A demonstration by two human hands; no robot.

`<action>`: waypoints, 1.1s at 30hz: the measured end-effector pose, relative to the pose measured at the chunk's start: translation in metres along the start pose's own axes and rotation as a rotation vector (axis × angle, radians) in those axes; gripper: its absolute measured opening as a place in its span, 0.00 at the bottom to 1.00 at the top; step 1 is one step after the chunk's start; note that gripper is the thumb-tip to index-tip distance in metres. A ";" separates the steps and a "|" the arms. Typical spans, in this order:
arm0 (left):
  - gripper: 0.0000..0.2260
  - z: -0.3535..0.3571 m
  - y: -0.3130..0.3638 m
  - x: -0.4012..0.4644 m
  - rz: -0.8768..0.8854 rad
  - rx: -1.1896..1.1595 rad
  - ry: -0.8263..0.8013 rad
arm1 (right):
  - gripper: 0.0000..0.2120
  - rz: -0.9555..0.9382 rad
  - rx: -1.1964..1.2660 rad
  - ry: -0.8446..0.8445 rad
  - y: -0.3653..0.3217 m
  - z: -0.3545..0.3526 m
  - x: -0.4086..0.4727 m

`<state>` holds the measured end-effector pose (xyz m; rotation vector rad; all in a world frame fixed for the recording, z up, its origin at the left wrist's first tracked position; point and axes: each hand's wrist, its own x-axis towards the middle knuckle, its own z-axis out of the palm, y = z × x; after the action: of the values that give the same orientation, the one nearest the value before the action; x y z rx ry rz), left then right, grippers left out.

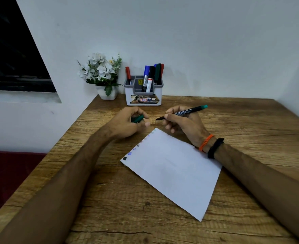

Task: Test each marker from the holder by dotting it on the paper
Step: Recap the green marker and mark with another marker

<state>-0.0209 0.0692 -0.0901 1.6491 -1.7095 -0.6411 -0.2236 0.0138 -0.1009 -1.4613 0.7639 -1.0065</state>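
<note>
My right hand (pixel 180 120) pinches an uncapped green marker (pixel 182 112), tip pointing left and hanging in the air above the tabletop (pixel 251 124), just past the far corner of the paper (pixel 171 169). My left hand (pixel 127 123) is curled around the green cap (pixel 137 119), also off the sheet. The holder (pixel 143 92) stands at the back against the wall, with a red marker (pixel 128 74) in its left slot and a cluster of blue, black, green and red ones on the right; a flower pot (pixel 107 93) sits just beside it.

A row of small test dots runs along the paper's left edge, so I judge several markers are already done.

My worries from here: neither hand is pinning the paper, so a firm dab near that far corner could slide or turn it. The tip is over bare wood, and lowering it too soon would mark the tabletop. The cap, held loosely, could also slip and roll away.
</note>
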 end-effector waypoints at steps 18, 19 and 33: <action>0.05 0.005 0.002 -0.001 0.109 -0.185 0.068 | 0.16 0.092 0.111 -0.176 -0.001 -0.010 0.003; 0.05 0.005 0.002 -0.001 0.110 -0.181 0.067 | 0.17 0.100 0.119 -0.203 0.000 -0.011 0.003; 0.03 0.006 0.006 -0.002 0.073 -0.335 0.106 | 0.06 -0.005 0.056 -0.097 0.003 -0.010 0.004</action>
<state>-0.0298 0.0712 -0.0898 1.3555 -1.4867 -0.7456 -0.2305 0.0056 -0.1037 -1.4532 0.6578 -0.9466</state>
